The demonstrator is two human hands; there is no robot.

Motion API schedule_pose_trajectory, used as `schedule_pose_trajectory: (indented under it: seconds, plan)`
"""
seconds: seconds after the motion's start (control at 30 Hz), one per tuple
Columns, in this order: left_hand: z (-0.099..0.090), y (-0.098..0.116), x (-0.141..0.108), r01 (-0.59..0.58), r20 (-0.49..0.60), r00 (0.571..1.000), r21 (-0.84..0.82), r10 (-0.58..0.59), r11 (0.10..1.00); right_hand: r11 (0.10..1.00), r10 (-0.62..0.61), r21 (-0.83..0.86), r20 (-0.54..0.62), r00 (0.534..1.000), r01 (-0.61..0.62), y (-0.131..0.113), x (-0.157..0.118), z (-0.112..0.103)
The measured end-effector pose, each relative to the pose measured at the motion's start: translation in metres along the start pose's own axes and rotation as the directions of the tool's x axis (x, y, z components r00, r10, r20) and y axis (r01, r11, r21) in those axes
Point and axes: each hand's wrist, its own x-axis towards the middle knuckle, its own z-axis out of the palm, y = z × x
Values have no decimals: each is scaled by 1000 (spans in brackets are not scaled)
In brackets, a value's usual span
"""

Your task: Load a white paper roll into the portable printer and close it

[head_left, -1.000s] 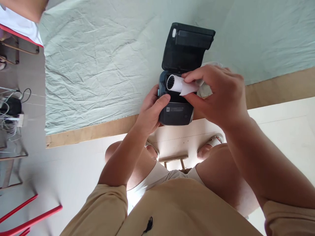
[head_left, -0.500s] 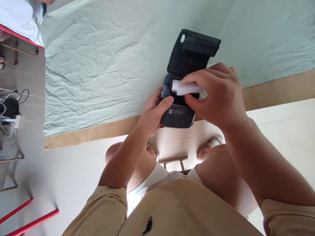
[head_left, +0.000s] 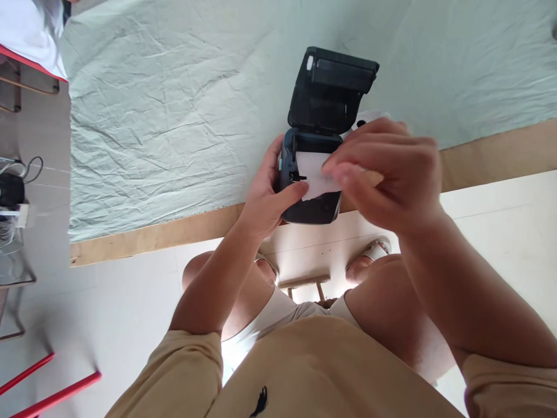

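Observation:
A small black portable printer [head_left: 311, 212] is held at the table's near edge, its lid [head_left: 324, 101] swung up and back. My left hand [head_left: 272, 197] is closed round its left side, with the thumb on the front by the paper edge. White paper [head_left: 311, 165] lies in the printer's bay and spreads over the front edge. My right hand [head_left: 387, 174] is closed, its fingertips pinching the paper's right side; the fingers are slightly blurred. Behind that hand a white object [head_left: 378, 115] with a dark spot shows in part, mostly hidden.
A pale green creased cloth [head_left: 174, 116] covers the table, whose wooden edge [head_left: 152, 237] runs along the near side. At far left are a person's white garment [head_left: 28, 29], cables [head_left: 11, 203] and red bars [head_left: 65, 395]. A stool rail [head_left: 304, 282] stands below.
The paper, a rolled piece in my right fingers before, now lies flatter and reaches over the printer's front edge. The white object behind my right hand has come into view.

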Motion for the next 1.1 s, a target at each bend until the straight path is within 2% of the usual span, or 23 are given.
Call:
schedule_pose_trajectory:
  seconds: [0.07,0.13,0.23,0.33,0.43,0.5,0.6,0.7,0.77,0.93,1.03,1.1]
  plan:
    - [-1,-1,1,-6,-16,1000,-5,6,1000,999,31,-16,-141,990,-34,3,3,-3]
    - [-3,-1,1,-1,-11,1000,2,1,1000,996,42,-72,-226,973,-60,7,4,-5]
    - [-5,-1,1,21,26,999,30,-22,999,989,76,-106,-203,976,-99,14,4,-8]
    - [-6,-2,1,16,31,999,25,-17,1000,994,105,25,-214,971,-102,18,2,-8]
    - [-6,-2,-1,-6,-18,1000,17,6,1000,985,148,128,-260,954,-118,16,-3,-5]
    - [-6,-1,-1,5,7,1000,18,-5,1000,972,211,149,-215,953,-182,14,-10,-2]
    - [-8,0,-2,-10,75,997,-10,10,1000,937,317,172,-57,947,-304,19,-23,4]
    - [-11,-1,0,-46,99,994,-8,46,999,866,417,264,85,905,-424,31,-32,10]
    - [-13,-2,1,-35,97,995,11,34,999,818,445,337,140,884,-465,39,-35,13]
    - [-14,0,2,11,67,998,0,-11,1000,825,422,337,165,892,-453,49,-34,17]
    - [-7,3,2,20,56,998,-28,-19,999,840,411,313,166,896,-443,47,-33,17]
    - [-2,4,1,40,7,999,-29,-39,999,841,421,290,178,890,-456,44,-31,17]
